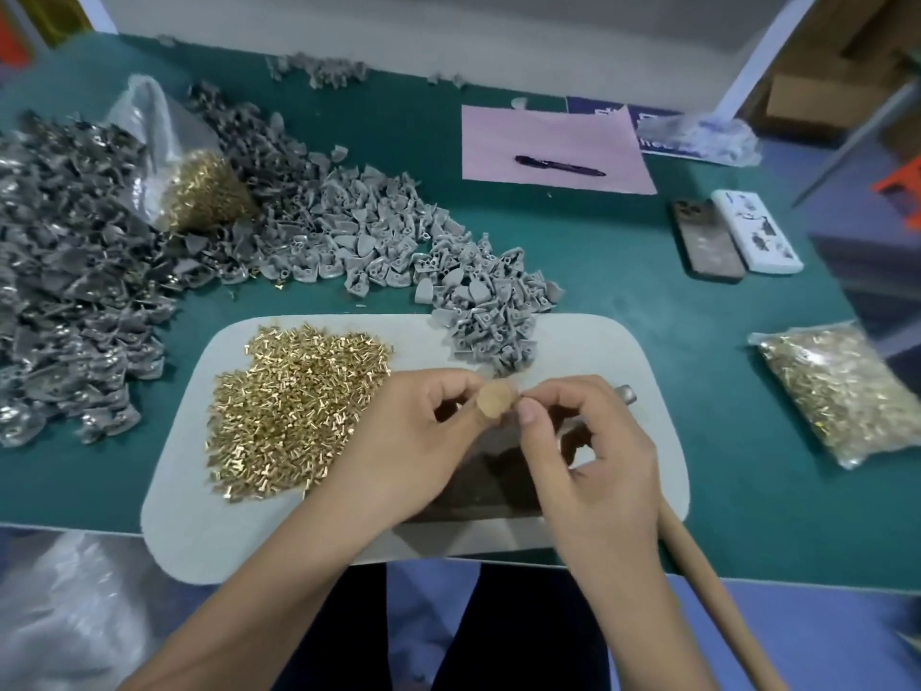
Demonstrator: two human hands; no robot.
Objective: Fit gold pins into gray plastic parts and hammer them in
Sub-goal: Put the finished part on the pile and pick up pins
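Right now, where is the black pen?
In the head view the black pen lies on the pink sheet of paper at the far right of the green table, beyond the two phones.

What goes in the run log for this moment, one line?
stage: fitting pin | left hand: holds gray part | right hand: pinches at part | hammer: lying on mat | loose gold pins: on mat
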